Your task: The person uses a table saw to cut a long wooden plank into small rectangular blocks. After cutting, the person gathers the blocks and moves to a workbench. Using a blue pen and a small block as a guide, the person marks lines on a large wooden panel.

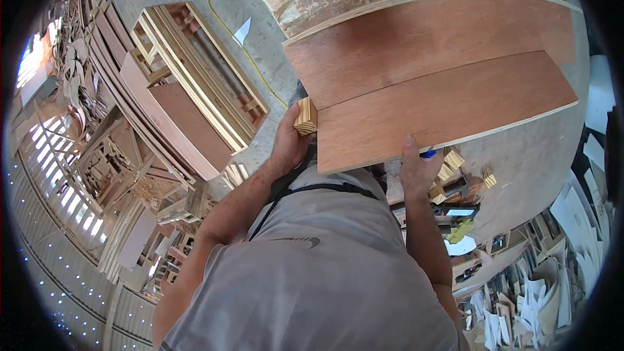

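The left hand's (290, 140) fingers grip a wood block (307, 117) by the board's (442, 107) left end — right hand (419, 168) clasping the board's near edge above the table (523, 146), loose blocks (454, 158) close beside.

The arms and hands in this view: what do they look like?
The left hand and right hand are human, with no gloves visible. Forearms are uncovered by sleeves. The grey shirt carries a dark curved mark; a black strap crosses it.

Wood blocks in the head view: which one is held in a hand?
The wood block in the left hand, beside the nearer plywood panel's left end. The other blocks lie near the right hand, ungripped.
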Action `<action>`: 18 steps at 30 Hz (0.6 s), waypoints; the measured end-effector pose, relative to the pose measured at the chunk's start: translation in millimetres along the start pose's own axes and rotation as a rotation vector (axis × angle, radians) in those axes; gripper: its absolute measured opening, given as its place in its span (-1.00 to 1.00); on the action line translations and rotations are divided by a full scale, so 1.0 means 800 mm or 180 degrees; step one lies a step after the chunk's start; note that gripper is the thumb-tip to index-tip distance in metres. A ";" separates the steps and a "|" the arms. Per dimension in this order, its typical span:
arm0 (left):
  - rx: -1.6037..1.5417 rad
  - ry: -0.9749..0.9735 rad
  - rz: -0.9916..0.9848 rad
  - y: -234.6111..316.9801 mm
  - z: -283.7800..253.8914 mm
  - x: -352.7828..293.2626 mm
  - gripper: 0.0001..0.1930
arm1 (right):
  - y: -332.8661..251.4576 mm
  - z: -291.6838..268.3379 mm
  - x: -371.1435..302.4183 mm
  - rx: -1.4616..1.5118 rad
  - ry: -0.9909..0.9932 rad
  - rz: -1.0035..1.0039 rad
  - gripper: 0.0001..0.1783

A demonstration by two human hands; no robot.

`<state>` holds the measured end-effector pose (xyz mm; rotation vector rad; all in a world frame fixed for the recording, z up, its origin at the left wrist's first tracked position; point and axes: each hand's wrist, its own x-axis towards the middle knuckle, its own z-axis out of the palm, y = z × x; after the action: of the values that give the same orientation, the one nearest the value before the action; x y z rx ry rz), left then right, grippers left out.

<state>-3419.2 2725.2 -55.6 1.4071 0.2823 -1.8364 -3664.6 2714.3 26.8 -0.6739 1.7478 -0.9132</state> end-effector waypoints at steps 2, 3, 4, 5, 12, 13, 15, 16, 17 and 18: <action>-0.0047 0.0072 -0.0021 -0.004 -0.002 0.004 -0.56 | 0.007 -0.001 -0.001 -0.0005 0.0057 -0.0041 -0.32; -0.0058 0.0084 -0.0064 -0.005 -0.006 0.007 -0.55 | 0.007 -0.001 -0.001 0.0032 0.0041 -0.0048 -0.32; -0.0070 0.0095 -0.0107 -0.006 -0.010 0.010 -0.55 | 0.005 0.000 -0.001 0.0067 0.0025 -0.0055 -0.31; -0.0033 0.0050 -0.0118 -0.007 -0.015 0.011 -0.54 | 0.004 0.000 -0.001 0.0102 0.0007 -0.0062 -0.31; 0.0167 0.0061 -0.0128 -0.001 -0.005 0.005 -0.52 | 0.006 0.007 -0.001 0.0392 0.0169 -0.0180 -0.34; 0.0178 0.0079 -0.0162 0.000 -0.004 0.005 -0.49 | 0.006 0.005 -0.002 0.0395 0.0136 -0.0100 -0.32; 0.0160 0.0135 -0.0108 -0.003 -0.006 0.008 -0.48 | 0.007 0.003 -0.002 0.0409 0.0087 -0.0107 -0.30; 0.0152 0.0164 -0.0081 -0.005 -0.008 0.010 -0.48 | 0.008 0.004 -0.001 0.0420 0.0071 -0.0195 -0.29; 0.0094 0.0130 -0.0124 -0.006 -0.010 0.011 -0.48 | 0.008 0.004 0.000 0.0431 0.0056 -0.0283 -0.27; 0.0034 0.0096 -0.0162 -0.006 -0.012 0.012 -0.48 | 0.007 0.004 0.000 0.0433 0.0073 -0.0250 -0.26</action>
<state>-3416.4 2729.8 -68.8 1.4481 0.3268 -1.8614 -3661.6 2716.3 21.2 -0.6487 1.6719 -1.0872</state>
